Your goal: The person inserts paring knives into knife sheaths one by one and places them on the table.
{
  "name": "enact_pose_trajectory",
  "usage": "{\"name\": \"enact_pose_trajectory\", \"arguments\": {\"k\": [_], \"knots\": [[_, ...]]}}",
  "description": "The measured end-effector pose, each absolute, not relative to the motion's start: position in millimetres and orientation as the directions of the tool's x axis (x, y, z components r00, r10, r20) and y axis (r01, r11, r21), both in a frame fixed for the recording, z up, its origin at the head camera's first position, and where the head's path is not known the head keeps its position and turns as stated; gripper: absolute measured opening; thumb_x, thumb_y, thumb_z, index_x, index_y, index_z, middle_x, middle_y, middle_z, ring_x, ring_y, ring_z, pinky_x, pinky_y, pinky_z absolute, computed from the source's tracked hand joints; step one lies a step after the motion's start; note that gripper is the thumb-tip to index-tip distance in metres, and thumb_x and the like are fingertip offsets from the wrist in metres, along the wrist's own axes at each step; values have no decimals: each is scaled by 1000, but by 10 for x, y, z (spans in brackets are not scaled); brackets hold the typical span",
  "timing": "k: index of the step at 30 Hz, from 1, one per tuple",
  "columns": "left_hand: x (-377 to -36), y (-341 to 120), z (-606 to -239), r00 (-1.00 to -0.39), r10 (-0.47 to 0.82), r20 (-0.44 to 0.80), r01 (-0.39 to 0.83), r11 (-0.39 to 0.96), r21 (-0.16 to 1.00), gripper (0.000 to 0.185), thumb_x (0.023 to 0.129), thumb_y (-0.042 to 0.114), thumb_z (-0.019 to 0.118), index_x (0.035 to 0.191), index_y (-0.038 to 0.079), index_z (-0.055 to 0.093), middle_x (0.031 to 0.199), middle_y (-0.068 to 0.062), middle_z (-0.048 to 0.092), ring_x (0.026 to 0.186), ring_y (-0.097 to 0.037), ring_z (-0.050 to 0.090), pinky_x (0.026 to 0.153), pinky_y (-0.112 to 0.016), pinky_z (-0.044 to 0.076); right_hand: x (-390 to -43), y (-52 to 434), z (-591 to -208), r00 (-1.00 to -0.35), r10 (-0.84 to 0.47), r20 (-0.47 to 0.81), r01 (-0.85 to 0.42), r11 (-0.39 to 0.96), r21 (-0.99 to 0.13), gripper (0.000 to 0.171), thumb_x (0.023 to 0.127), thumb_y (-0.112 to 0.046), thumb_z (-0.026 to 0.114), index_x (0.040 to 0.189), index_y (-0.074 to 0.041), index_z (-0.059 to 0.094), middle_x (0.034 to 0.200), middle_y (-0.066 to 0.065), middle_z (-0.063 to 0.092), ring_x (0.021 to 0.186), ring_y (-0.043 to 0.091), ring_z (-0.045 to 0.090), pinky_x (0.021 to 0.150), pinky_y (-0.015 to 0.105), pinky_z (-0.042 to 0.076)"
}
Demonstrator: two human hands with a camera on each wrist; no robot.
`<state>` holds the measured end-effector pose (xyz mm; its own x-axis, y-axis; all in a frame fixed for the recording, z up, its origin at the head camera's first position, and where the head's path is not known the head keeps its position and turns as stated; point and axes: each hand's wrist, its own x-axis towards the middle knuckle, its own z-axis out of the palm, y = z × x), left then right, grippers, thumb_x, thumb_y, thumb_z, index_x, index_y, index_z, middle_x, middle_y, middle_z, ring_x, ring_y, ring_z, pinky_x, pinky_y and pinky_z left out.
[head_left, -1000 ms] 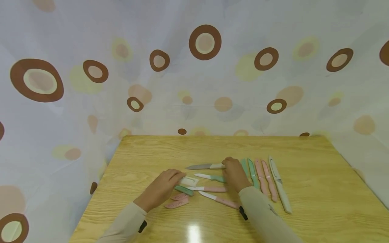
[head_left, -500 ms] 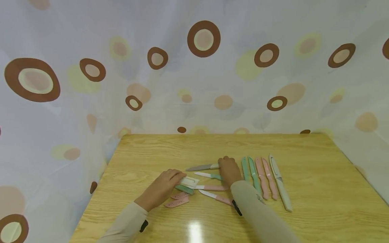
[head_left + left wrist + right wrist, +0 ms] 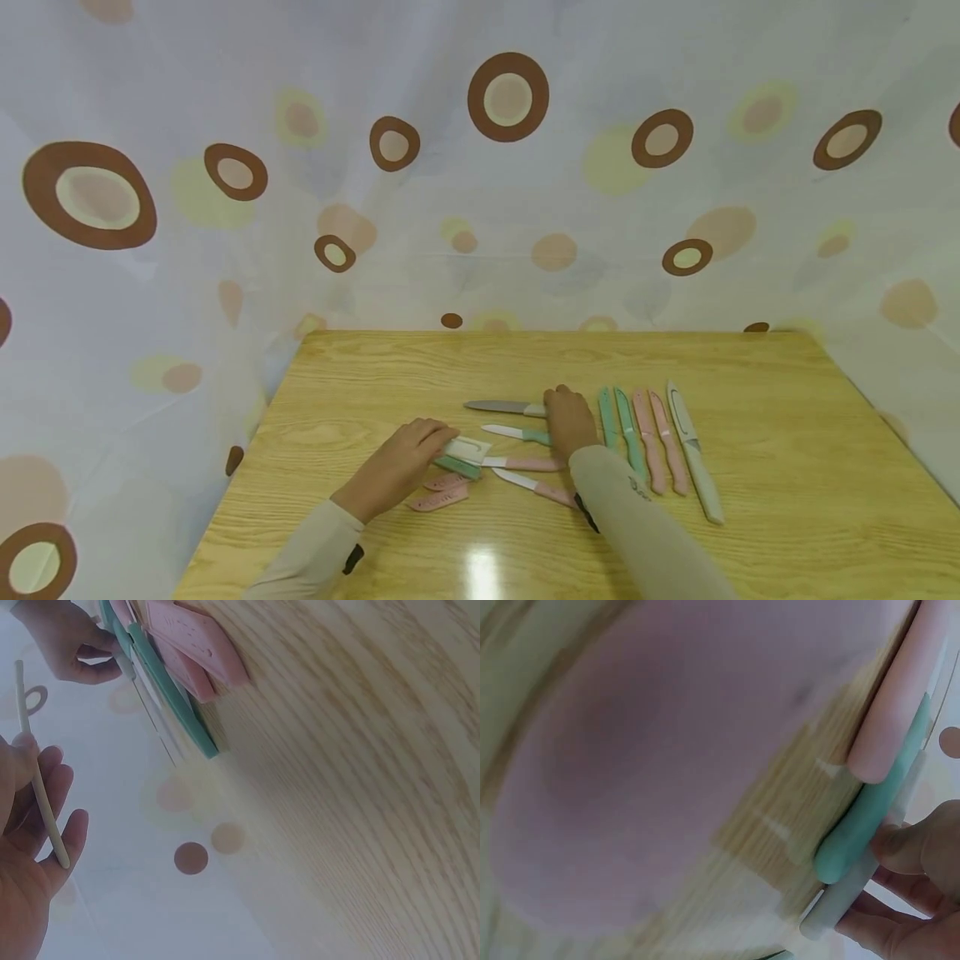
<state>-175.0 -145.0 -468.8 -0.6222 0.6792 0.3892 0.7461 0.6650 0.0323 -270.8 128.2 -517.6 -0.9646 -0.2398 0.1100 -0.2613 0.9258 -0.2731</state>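
Note:
My left hand (image 3: pixel 441 442) pinches a white blade sheath (image 3: pixel 467 450) flat on the wooden table (image 3: pixel 787 417); the left wrist view shows the sheath (image 3: pixel 41 787) edge-on between thumb and fingers. My right hand (image 3: pixel 561 402) grips the pale handle of a grey-bladed knife (image 3: pixel 498 407) lying on the table, and its fingers (image 3: pixel 907 847) curl round that handle (image 3: pixel 844 904). Bare knives lie between the hands: a green-handled one (image 3: pixel 521 434) and two pink-handled ones (image 3: pixel 525 462) (image 3: pixel 540 489).
Right of my right hand lies a row of sheathed knives: two green (image 3: pixel 606 415) (image 3: pixel 630 437), two pink (image 3: pixel 648 442) (image 3: pixel 669 443), one whitish (image 3: pixel 696 458). A green sheath (image 3: pixel 456 467) and pink sheaths (image 3: pixel 438 498) lie by my left hand. A spotted curtain (image 3: pixel 480 167) surrounds the table.
My right hand shifted a little left along the grey-bladed knife's handle, and the knife's blade tip swung slightly away from me. My left hand stayed put on the white sheath.

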Motion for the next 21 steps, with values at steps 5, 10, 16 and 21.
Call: {"name": "enact_pose_trajectory", "arguments": {"k": [5,10,16,21], "knots": [[-1750,-1465,-4680,-614,683,396,753,656,36,42,86,4,70,126,3,56,118,-6,59,106,-17,58,92,-24,51,-2678,1259,-5146,-967,-228,110,-251,922,-296,17,81,8,70,96,1,66,90,15,61,73,30,59,68,37,56],[-1755,-1476,-4676,-607,687,400,761,647,44,40,88,4,67,126,3,55,118,-7,59,105,-17,58,91,-25,51,-2671,1266,-5147,-955,-268,127,-293,921,-256,16,80,9,70,94,2,66,88,15,60,71,29,61,67,35,57],[-1782,-1462,-4659,-597,683,421,767,640,48,42,86,0,69,125,2,55,116,-7,60,103,-18,59,89,-25,52,-2646,1323,-5115,-936,-311,163,-346,897,-276,14,81,11,69,94,6,64,86,15,60,74,28,64,68,31,58],[-1779,-1462,-4635,-599,680,423,761,648,37,41,87,1,68,125,1,56,116,-7,60,103,-18,59,89,-25,52,-2574,1328,-5044,-938,-298,177,-343,869,-357,18,86,8,65,103,6,64,96,16,62,81,30,65,74,33,58]]}}
